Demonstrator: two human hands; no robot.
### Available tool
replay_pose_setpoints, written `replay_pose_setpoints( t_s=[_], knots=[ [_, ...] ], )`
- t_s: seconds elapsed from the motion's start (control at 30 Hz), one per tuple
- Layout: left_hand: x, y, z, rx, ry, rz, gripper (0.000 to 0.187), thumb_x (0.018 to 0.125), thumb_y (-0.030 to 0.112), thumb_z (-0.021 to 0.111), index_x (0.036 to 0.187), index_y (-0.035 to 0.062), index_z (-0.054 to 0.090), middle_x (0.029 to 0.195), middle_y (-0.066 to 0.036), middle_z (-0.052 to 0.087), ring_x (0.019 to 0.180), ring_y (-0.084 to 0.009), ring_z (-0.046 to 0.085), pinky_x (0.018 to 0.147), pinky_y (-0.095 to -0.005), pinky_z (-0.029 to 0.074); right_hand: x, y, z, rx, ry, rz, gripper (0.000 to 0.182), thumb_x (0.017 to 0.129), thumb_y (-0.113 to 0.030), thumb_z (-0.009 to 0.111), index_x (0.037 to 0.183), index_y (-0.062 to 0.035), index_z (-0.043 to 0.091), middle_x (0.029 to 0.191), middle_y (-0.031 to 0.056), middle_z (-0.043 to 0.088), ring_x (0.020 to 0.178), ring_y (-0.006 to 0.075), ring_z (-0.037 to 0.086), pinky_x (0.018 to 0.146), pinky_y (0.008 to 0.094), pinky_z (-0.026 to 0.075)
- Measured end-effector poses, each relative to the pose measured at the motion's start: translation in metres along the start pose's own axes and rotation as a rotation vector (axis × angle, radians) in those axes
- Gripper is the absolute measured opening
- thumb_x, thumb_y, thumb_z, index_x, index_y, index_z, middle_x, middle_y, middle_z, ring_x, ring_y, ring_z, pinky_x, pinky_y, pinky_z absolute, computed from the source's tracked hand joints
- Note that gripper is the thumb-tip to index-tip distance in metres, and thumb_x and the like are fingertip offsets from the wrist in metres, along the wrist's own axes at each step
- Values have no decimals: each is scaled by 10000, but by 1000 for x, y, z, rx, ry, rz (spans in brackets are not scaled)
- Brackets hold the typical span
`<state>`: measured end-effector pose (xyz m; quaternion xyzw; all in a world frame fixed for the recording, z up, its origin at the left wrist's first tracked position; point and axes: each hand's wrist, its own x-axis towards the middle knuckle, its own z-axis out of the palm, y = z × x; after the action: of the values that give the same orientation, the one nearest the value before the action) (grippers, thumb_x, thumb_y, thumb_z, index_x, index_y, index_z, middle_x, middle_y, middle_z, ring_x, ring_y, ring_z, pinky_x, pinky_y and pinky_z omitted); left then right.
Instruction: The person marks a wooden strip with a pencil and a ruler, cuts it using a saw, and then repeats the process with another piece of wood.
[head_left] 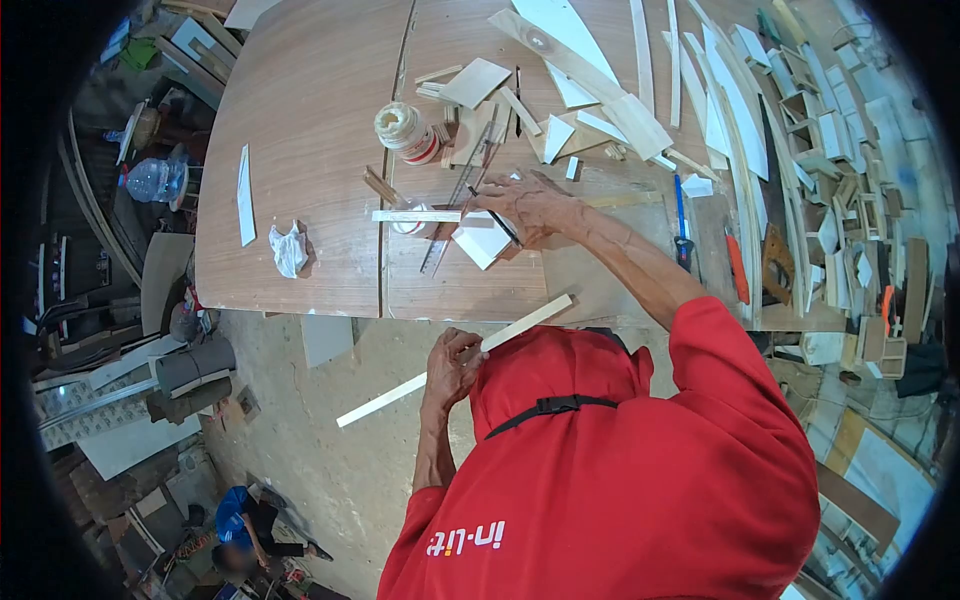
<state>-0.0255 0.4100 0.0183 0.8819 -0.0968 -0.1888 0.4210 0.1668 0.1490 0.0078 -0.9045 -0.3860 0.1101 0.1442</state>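
My left hand [455,365], fingers closed, holds a long pale wood strip [385,399] slantwise in front of the table edge, beside my red hood. Over the tabletop my right hand [532,207] reaches out, a thin black pen [507,231] angled under its curled fingers. Close to those fingertips are a steel ruler [463,182] and a white rectangular piece [482,240]. A narrow white-faced strip [415,215] lies across a small round container [410,228], which it partly hides. Behind stands an uncapped jar [408,135] with a red and white label.
Wood offcuts [476,84] and long strips [645,60] cover the table's far and right parts. A blue screwdriver [682,222], an orange-handled tool [737,265] and a handsaw [776,264] lie at right. A crumpled white cloth [288,248] rests left. Another person [235,520] sits lower left.
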Motion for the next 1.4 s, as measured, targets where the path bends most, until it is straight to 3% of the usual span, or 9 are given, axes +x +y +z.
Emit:
replay_pose_setpoints(
  t_s=[0.6,0.8,0.9,1.0,1.07,1.13,1.23,1.33,1.4],
  knots=[
    [8,11,9,69,-37,44,259,742,117,741,958,12,643,860,-134,594,822,-297,585,745,-383,482,11,0,15,128,-27,-34,1000,556,-401,863,1415,-278,366,1460,51,404,1409,322,265,1092,621,270],
    [10,19,10,51,-20,55,245,737,82,731,956,11,647,870,-132,595,834,-298,587,753,-384,479,1,-8,-8,-14,-79,-29,909,663,-209,783,1450,-284,334,1477,53,387,1416,317,252,1119,581,253],
    [16,20,16,60,13,57,238,735,62,726,956,20,650,881,-129,595,841,-296,587,757,-391,478,-29,-5,-20,-52,106,24,717,768,-132,670,1414,-259,388,1471,50,405,1389,291,330,1071,527,356],
    [30,30,25,92,79,117,232,750,63,725,967,29,649,899,-129,591,844,-301,586,759,-389,480,-67,15,-18,261,624,238,452,849,-75,573,1298,-117,539,1289,146,575,1237,318,509,1026,399,424],
    [45,40,35,79,105,135,233,759,67,725,975,30,647,910,-131,589,852,-301,585,758,-388,481,-111,10,-38,475,823,432,289,875,-97,557,1155,-67,623,1152,195,631,1093,348,595,931,424,458],
    [57,53,47,-32,154,131,223,792,65,707,1002,32,640,940,-136,583,871,-297,581,747,-385,482,-153,12,-44,668,760,882,236,936,-198,507,978,-18,653,1056,237,636,979,370,624,813,448,463],
    [82,66,71,53,217,299,214,809,61,687,1016,33,642,945,-139,580,870,-292,575,742,-388,479,-218,2,-38,432,759,1135,407,973,-333,453,842,0,645,915,251,634,835,401,623,721,469,446],
    [104,77,95,116,189,360,208,812,79,681,1013,32,658,923,-148,589,859,-301,567,740,-382,474,-283,11,6,277,722,1188,477,983,-386,419,844,18,632,816,252,613,718,442,580,678,490,441],
    [111,83,111,150,221,438,192,794,79,676,981,33,672,899,-155,600,874,-326,556,770,-403,464,-314,5,15,353,713,1329,469,984,-378,424,848,20,630,765,227,610,675,406,586,657,475,447]
  ],
)
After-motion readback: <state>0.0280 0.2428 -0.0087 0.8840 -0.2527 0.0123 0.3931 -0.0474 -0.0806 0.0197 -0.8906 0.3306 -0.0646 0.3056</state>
